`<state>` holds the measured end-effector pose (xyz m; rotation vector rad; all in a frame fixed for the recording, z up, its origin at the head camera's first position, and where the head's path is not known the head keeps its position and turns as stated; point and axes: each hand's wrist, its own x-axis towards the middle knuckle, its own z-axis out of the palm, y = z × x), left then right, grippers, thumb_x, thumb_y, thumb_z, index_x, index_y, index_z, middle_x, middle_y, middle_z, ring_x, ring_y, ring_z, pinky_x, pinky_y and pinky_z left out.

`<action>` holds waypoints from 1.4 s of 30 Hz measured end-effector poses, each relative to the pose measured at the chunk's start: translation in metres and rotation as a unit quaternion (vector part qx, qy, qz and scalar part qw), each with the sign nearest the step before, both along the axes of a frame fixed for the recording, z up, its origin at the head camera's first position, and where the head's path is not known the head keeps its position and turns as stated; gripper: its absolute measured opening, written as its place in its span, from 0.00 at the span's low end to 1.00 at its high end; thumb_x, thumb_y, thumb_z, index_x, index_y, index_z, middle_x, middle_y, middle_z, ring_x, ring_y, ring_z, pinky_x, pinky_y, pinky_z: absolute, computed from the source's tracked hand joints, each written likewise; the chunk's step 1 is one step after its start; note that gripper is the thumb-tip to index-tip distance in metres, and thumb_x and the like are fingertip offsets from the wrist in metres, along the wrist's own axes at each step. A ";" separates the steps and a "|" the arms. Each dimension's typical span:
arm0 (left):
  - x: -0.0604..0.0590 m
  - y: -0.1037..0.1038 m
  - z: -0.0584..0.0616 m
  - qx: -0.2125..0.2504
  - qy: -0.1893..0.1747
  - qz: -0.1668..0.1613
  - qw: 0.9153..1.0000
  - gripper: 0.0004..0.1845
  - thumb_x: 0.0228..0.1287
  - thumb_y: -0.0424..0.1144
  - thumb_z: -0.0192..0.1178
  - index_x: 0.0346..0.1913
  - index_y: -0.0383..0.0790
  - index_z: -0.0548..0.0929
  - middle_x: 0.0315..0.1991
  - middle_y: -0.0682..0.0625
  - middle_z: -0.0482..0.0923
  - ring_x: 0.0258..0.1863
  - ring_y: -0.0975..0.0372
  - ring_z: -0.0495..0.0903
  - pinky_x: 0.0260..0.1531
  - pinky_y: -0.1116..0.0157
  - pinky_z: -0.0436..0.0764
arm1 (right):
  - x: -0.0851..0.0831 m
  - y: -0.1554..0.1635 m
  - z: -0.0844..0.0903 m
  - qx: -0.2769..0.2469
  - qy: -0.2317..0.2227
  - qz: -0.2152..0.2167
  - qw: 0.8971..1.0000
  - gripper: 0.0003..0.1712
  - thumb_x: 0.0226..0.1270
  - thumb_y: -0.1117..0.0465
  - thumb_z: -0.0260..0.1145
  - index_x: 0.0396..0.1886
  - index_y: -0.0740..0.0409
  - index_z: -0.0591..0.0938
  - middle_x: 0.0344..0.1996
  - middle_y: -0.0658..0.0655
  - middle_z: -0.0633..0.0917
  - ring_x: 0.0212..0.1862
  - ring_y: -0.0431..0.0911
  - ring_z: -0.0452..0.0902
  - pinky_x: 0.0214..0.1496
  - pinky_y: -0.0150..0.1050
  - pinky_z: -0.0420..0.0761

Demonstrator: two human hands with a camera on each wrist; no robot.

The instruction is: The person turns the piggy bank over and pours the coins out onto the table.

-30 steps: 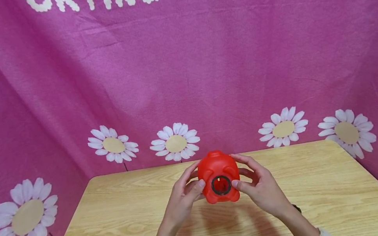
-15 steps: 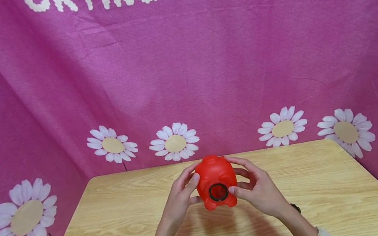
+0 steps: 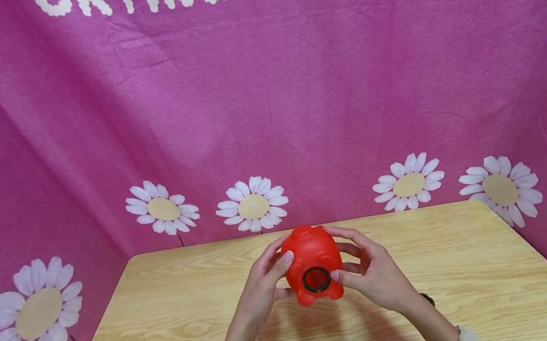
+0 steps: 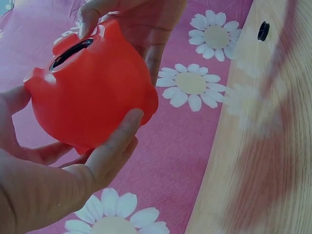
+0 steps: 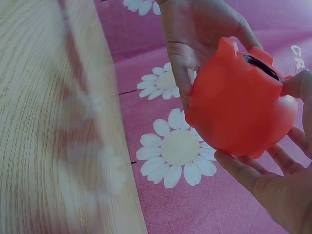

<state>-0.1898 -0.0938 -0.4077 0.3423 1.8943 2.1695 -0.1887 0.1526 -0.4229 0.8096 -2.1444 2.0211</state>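
A round red piggy bank (image 3: 310, 251) with short stubby feet is held up over the table between both hands. Its round belly hole (image 3: 316, 280), rimmed in black, faces the wearer, and red shows inside. My left hand (image 3: 262, 283) grips the left side, thumb on the front and fingers round behind. On the other side my right hand (image 3: 375, 272) holds it, the thumb tip right at the rim of the hole. In the left wrist view a small black round cap (image 4: 263, 30) lies on the table; the right wrist partly hides a dark piece (image 3: 428, 299) in the head view.
The light wood-grain table (image 3: 179, 318) spreads beneath the hands. A magenta cloth (image 3: 316, 102) with large white daisies and pale lettering hangs behind it and along both sides.
The piggy bank has tipped and shifted slightly down and left, so its hole sits lower. My left thumb has moved up its side, away from the hole.
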 end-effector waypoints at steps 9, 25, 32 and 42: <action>0.001 0.003 0.000 0.004 0.016 0.030 0.999 0.29 0.76 0.45 0.60 0.77 0.42 0.74 0.62 0.39 0.79 0.55 0.55 0.84 0.44 0.49 0.94 | 0.002 0.002 0.003 0.020 0.023 -0.009 0.999 0.39 0.67 0.74 0.73 0.76 0.56 0.74 0.74 0.49 0.77 0.66 0.39 0.82 0.58 0.40 0.91; 0.003 0.004 -0.006 -0.011 0.159 0.067 0.985 0.32 0.70 0.38 0.67 0.76 0.45 0.76 0.66 0.37 0.79 0.59 0.49 0.83 0.47 0.61 0.93 | 0.005 0.010 0.014 0.022 -0.020 -0.013 0.999 0.29 0.78 0.68 0.66 0.76 0.60 0.75 0.70 0.44 0.80 0.66 0.34 0.82 0.60 0.35 0.89; 0.003 0.005 -0.008 -0.015 0.204 0.037 0.978 0.35 0.68 0.34 0.71 0.78 0.47 0.75 0.72 0.41 0.77 0.65 0.47 0.81 0.49 0.57 0.93 | 0.007 0.009 0.018 0.037 -0.036 -0.014 0.999 0.32 0.76 0.66 0.69 0.76 0.55 0.74 0.73 0.62 0.76 0.64 0.36 0.83 0.57 0.40 0.91; 0.003 0.004 -0.010 -0.063 0.272 0.030 0.960 0.36 0.65 0.35 0.74 0.76 0.51 0.77 0.72 0.46 0.78 0.69 0.49 0.79 0.50 0.58 0.92 | 0.009 0.009 0.018 0.081 0.003 0.004 0.997 0.40 0.70 0.65 0.75 0.78 0.44 0.72 0.76 0.56 0.73 0.66 0.38 0.80 0.61 0.41 0.90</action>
